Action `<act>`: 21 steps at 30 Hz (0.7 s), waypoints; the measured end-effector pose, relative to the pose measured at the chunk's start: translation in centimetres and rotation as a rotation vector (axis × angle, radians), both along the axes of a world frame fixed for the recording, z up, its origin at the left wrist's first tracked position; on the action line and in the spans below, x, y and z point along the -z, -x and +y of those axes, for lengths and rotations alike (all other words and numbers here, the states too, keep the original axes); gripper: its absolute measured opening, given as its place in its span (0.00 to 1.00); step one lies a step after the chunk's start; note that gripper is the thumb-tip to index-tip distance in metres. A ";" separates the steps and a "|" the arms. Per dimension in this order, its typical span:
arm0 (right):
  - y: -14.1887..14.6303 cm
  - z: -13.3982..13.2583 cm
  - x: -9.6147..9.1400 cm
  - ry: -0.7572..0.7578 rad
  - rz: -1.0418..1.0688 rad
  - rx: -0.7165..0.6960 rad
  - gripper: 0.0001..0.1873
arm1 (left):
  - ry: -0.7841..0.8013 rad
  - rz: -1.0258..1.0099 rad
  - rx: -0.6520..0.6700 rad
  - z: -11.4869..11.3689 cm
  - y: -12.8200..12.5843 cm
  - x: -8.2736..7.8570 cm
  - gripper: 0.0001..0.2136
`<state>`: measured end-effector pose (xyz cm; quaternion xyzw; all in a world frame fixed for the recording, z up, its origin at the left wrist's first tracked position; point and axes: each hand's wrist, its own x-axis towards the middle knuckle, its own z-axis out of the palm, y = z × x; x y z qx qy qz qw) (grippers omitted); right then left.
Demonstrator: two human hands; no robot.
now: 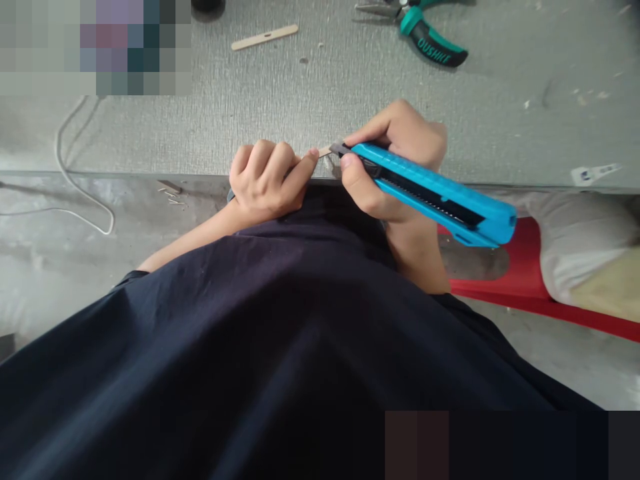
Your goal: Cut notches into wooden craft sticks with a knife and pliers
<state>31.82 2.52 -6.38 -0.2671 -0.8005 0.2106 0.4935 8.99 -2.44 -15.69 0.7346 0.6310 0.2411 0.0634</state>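
Note:
My right hand [395,167] is closed around a blue utility knife [435,197], its blade tip pointing left at the table edge. My left hand [267,180] is closed in a fist on a thin wooden stick [325,152], of which only the pale tip shows between the index fingertip and the blade. The knife's blade touches that tip. Both hands hover just over the near edge of the grey table [300,107], above my dark shirt.
A flat wooden stick [265,37] lies on the table at the back. Green-handled pliers [425,33] rest at the back right. A white cable [75,180] loops at left. Wood shavings [173,193] lie on the floor. A red stool [525,280] stands at right.

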 end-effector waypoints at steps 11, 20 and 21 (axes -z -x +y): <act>-0.3 0.0 -0.2 0.121 -0.060 -0.013 0.10 | -0.138 0.017 0.055 0.1 0.3 1.9 0.29; -0.3 0.3 0.0 0.101 -0.080 -0.006 0.07 | -0.091 0.011 0.043 0.2 0.3 1.5 0.32; -0.3 0.3 0.0 0.101 -0.082 -0.016 0.06 | -0.085 0.010 0.043 0.2 0.3 1.4 0.32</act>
